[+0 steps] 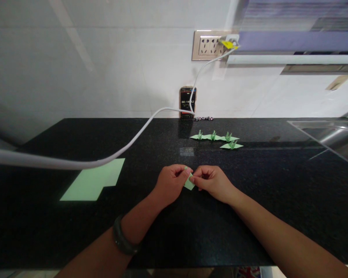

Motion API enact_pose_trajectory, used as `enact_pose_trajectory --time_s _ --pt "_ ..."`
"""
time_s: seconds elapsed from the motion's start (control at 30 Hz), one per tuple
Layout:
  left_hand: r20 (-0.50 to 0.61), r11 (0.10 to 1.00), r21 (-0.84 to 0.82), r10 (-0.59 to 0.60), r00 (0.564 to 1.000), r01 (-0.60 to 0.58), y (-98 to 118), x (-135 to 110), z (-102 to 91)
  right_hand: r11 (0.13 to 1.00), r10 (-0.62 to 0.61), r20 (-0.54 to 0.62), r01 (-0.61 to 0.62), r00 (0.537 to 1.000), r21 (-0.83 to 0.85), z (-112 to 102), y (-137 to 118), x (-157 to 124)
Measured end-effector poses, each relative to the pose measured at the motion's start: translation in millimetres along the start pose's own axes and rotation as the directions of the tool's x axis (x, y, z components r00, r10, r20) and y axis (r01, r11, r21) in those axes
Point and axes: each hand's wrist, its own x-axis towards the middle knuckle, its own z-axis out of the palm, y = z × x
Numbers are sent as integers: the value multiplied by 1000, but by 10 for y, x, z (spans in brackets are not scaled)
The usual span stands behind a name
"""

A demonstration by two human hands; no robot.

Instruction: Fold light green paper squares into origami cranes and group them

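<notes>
A small folded piece of light green paper is held between my two hands, just above the black countertop. My left hand pinches its left side between thumb and fingers. From the right, my right hand grips the opposite side with thumb and forefinger. The fingers cover much of the paper, so its exact fold is hidden. Farther back stand several green paper cranes, most in a row, with one crane nearer to me. Flat green paper sheets lie to the left.
A white cable crosses above the left side of the counter, up to a wall socket. A phone showing a timer leans on the wall. Beside it lies a beaded string. At right is a metal sink.
</notes>
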Motion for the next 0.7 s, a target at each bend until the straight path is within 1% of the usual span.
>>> enact_pose_trajectory --time_s 0.1,0.27,0.43,0.57,0.7 --pt "4 1000 -27 -13 1000 13 -25 2 3 1000 -4 -1 3 1000 -14 -4 6 0" --pt "63 987 -159 -27 998 36 -69 8 8 1000 -15 0 15 1000 -12 1 22 13" --pt "32 991 -135 -13 999 17 -61 8 12 1000 -19 4 19 1000 -4 3 24 12" --pt "5 989 -146 -9 1000 9 -46 1 9 1000 -11 3 12 1000 -6 1 2 3" --pt "-1 988 -147 -40 999 40 -41 -1 4 1000 -1 10 1 1000 16 2 -16 1"
